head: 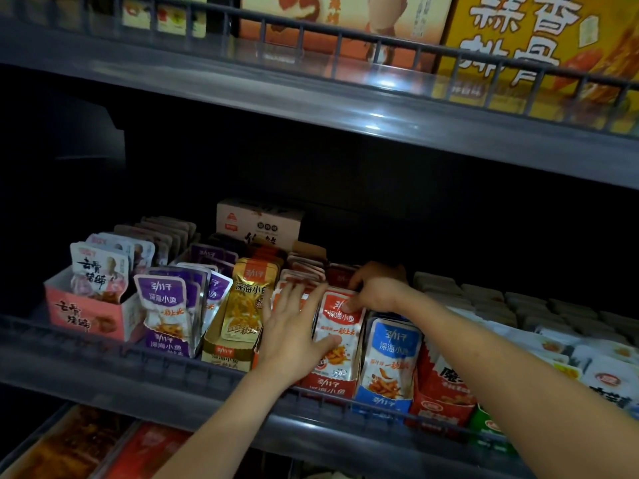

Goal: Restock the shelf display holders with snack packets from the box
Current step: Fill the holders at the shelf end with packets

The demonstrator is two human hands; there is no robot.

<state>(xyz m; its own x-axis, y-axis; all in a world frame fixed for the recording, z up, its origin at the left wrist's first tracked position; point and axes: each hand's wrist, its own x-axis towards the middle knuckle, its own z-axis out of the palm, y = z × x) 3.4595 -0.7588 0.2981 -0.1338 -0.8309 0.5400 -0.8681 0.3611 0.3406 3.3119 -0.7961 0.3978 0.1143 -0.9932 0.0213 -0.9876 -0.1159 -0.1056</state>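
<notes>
Left hand (294, 335) flat, fingers (289, 299) spread, right hand (378, 292) curled, pinching

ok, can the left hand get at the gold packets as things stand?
Probably yes. The left hand lies flat on the red packets, right beside the gold packets; nothing stands between them, and their tops are uncovered.

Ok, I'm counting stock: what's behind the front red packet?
More red packets stand behind the front red packet, whose top the right hand pinches. That hand and shadow hide how many.
</notes>
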